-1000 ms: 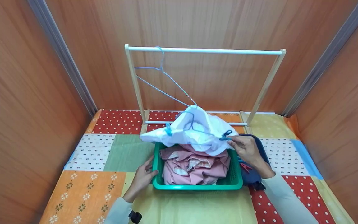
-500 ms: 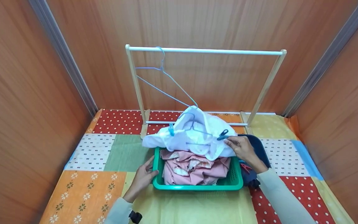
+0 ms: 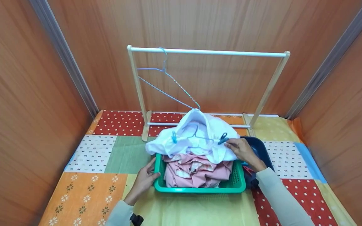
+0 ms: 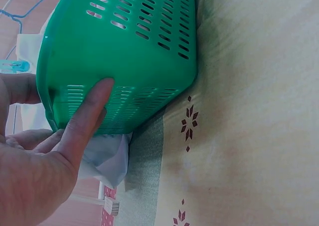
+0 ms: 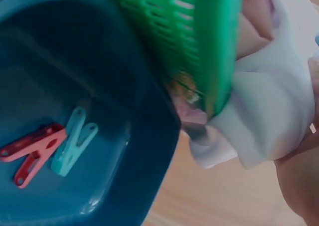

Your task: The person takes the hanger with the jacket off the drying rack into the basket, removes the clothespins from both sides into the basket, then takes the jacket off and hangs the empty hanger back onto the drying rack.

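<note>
A white garment (image 3: 168, 147) lies spread over the back of the green basket (image 3: 200, 190), partly overlapping crumpled pink cloth (image 3: 196, 171) inside. A blue wire hanger (image 3: 203, 137) shows on the garment, with a light blue clothespin (image 3: 174, 137) on the left side and a dark blue clothespin (image 3: 222, 138) on the right. My right hand (image 3: 244, 152) pinches at the dark blue clothespin; its fingertips are mostly out of the right wrist view. My left hand (image 3: 144, 179) grips the basket's left rim, thumb over the edge and another finger along the outer wall.
Behind the basket stands a wooden rack (image 3: 206, 51), with an unloaded blue hanger (image 3: 181, 86) on its left end. A dark blue bin (image 5: 114, 171) to the right holds a red clothespin (image 5: 35, 151) and a turquoise clothespin (image 5: 75, 141). A patchwork cloth (image 3: 127, 153) covers the table.
The right hand has shifted slightly left with the dark blue clothespin. The garment has settled lower, its left end drawn in toward the basket. The left hand has stayed in place.
</note>
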Motion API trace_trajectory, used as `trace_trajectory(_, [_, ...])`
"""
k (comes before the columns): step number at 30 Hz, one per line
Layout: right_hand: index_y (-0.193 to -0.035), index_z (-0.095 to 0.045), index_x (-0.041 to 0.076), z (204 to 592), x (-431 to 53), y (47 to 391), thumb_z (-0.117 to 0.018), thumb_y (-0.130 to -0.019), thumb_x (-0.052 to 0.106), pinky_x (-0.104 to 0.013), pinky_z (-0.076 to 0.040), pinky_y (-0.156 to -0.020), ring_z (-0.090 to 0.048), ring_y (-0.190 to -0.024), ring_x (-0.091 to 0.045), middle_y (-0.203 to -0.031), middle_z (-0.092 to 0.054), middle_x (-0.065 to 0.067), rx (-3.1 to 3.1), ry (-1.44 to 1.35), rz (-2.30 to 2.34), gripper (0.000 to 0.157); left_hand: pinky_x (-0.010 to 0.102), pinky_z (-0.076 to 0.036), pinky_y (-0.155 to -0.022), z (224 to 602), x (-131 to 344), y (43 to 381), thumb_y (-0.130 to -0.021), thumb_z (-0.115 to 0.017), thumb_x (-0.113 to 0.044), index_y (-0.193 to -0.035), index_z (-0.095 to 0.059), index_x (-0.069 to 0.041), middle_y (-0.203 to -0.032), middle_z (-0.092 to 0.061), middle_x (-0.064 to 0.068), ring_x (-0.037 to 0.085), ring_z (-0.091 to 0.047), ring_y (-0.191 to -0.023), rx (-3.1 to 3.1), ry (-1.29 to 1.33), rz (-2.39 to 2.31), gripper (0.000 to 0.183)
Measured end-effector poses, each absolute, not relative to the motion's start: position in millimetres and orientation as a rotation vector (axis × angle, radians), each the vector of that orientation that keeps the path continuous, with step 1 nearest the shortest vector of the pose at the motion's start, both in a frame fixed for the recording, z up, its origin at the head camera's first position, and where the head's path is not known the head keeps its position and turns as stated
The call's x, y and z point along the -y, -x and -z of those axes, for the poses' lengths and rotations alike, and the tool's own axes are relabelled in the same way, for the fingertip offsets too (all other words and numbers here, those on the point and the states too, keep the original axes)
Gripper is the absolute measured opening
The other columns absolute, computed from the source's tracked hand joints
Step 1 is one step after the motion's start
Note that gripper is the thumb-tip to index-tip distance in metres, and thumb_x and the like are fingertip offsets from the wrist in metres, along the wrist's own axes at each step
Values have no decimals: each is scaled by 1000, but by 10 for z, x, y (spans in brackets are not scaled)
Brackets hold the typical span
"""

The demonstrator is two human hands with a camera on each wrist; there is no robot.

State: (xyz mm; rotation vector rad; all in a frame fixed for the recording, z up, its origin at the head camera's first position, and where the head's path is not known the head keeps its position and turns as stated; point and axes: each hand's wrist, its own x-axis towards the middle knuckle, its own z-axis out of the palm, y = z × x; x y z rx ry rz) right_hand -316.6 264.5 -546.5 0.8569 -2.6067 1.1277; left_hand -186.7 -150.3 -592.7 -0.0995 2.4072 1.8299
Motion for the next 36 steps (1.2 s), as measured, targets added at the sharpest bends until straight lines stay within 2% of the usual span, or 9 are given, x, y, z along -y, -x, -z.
trace_trajectory(9, [-101,-77,6,5591,-2652,3200,-64,-94,8,-26,-54,-74,-67,-84,-12,-101,-76,-10,2588,-849,-1149,14,52,-48,-100,5926,1501,1872,-95,-58,-5,-154,-30,-8,-143,-50,29,41,-57,-125,-2416,80,-1829,65])
trace_trajectory(13, [-102,-77,4,5611,-2655,3214,-65,-93,7,-25,-54,-74,-69,-85,-16,-103,-75,-13,2577,-831,-1153,15,50,-51,-97,5866,1469,1878,-93,-58,-5,-153,-32,-3,-138,-55,27,37,-62,-118,-2523,68,-1755,65])
trace_trajectory(18, [-101,-77,4,5646,-2649,3221,-66,-92,6,-22,-53,-73,-67,-84,-13,-101,-76,-13,2551,-855,-1151,14,48,-55,-91,5754,1453,1864,-93,-61,-12,-143,-47,1,-125,-66,20,31,-68,-106,-2745,131,-1578,54])
trace_trajectory(24, [-99,-77,6,5634,-2672,3220,-65,-93,6,-22,-52,-71,-66,-80,-9,-99,-76,-11,2549,-869,-1170,13,49,-55,-88,5533,1445,1853,-94,-63,-20,-127,-64,-5,-114,-72,12,27,-69,-101,-2997,210,-1512,37])
trace_trajectory(30, [-101,-77,6,5637,-2693,3220,-64,-94,7,-23,-53,-71,-66,-80,-9,-100,-76,-11,2579,-861,-1165,15,43,-59,-83,5366,1445,1959,-95,-64,-15,-125,-65,-5,-115,-71,11,24,-68,-102,-3081,-44,-1614,32])
trace_trajectory(36, [-103,-76,4,5657,-2656,3233,-65,-93,6,-27,-55,-74,-69,-85,-15,-101,-76,-13,2563,-890,-1123,15,45,-56,-91,5294,1413,2182,-93,-66,-10,-125,-67,-10,-123,-70,9,27,-66,-114,-3232,-306,-1460,32])
